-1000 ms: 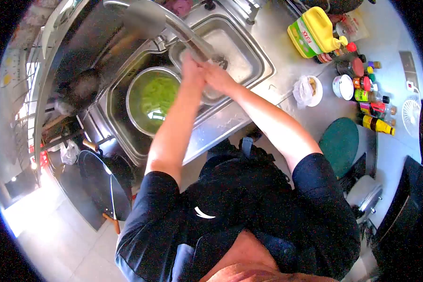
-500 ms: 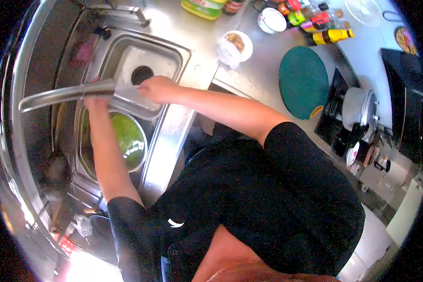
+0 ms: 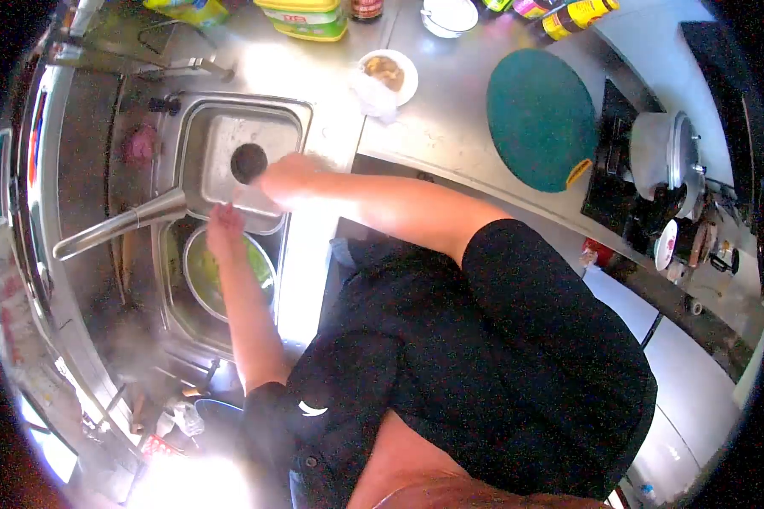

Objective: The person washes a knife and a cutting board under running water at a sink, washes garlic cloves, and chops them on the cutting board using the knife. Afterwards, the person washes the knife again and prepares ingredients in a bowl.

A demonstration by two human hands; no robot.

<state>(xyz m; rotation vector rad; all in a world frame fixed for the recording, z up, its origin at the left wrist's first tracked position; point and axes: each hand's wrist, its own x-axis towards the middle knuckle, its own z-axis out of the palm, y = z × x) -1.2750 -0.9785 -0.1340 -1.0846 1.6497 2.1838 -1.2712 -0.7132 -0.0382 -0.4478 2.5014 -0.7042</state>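
My left hand (image 3: 226, 231) is over the divider between two sink basins, beside the faucet spout's end. Its fingers look bent, but blur hides whether they hold anything. Close by, my right hand (image 3: 287, 180) reaches over the front edge of the upper basin (image 3: 216, 136). It is smeared by motion, and its fingers cannot be made out. A dark round drain (image 3: 248, 163) shows just beyond it. Below my left hand, a round metal bowl (image 3: 197, 284) with green contents sits in the lower basin. The metal faucet (image 3: 119, 227) slants in from the left.
On the counter are a white bowl of food (image 3: 406, 78), a yellow-green tub (image 3: 301, 19) and another white bowl (image 3: 450, 17). A green oval board (image 3: 542, 119) lies to the right, near a pot (image 3: 654, 153) on the stove. Bottles stand at the back.
The view has shifted. Both hands have moved out from under the faucet toward the basin's front side. A pale, translucent-looking shape between them earlier is no longer clearly visible.
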